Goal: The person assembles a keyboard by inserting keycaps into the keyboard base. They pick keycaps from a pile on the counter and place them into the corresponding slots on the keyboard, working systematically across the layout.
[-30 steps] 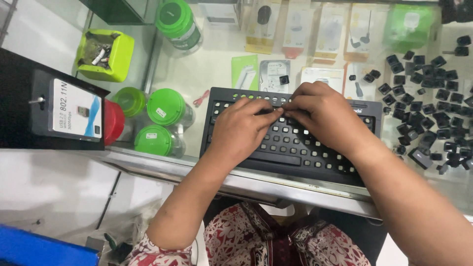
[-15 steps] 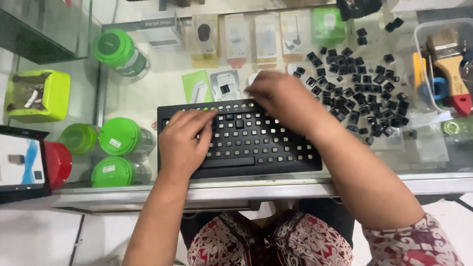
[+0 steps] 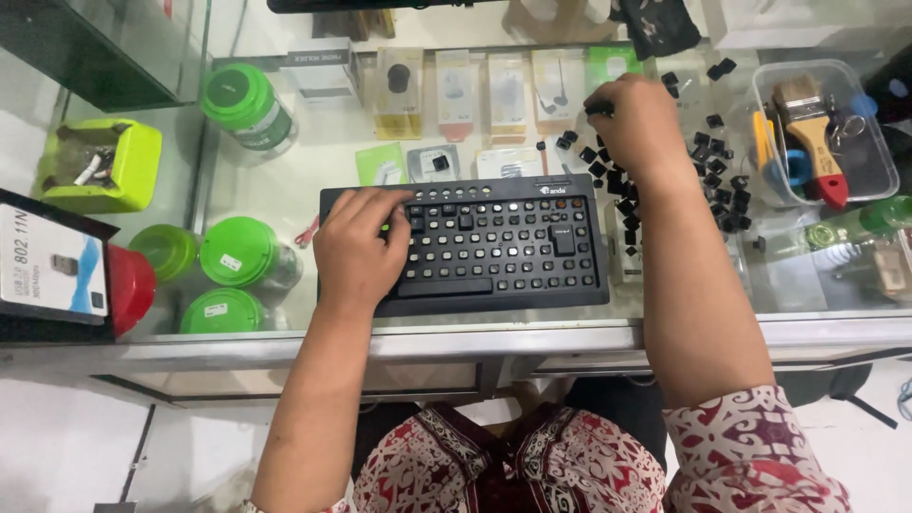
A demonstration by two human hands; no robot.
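our left hand (image 3: 359, 249) rests flat, holding nothing, on the left end of the black keyboard (image 3: 494, 242) on the glass desk (image 3: 313, 161); our right hand (image 3: 635, 122) pinches a loose keycap (image 3: 598, 107) from the far-right pile.

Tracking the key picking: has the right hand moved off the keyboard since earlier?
Yes. The right hand has left the keyboard, going up-right to the loose black keycaps.

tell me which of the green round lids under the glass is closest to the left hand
The large bright green round lid, just left of the black keyboard, is nearest the left hand. The paler green lid, the lower one and the upper jar's lid lie farther off.
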